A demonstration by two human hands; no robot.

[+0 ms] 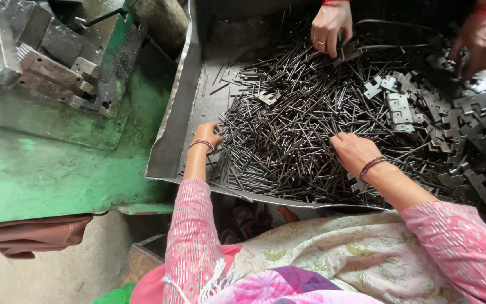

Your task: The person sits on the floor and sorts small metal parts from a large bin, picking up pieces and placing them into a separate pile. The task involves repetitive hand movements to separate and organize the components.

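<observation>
A large heap of thin dark metal pins [299, 118] fills a shallow sheet-metal tray [175, 129]. My left hand [208, 135] rests at the heap's left edge, fingers curled down into the pins. Palm down on the pile's near right side lies my right hand [352, 149], its fingers spread among the pins. Both wrists wear bangles and pink patterned sleeves. Whether either hand grips any pins is hidden.
Flat notched metal plates [457, 112] lie piled on the tray's right. Another person's two hands [330, 25] [482, 36] reach in from the far side. A green machine bed [40, 163] with steel tooling [52, 56] stands left.
</observation>
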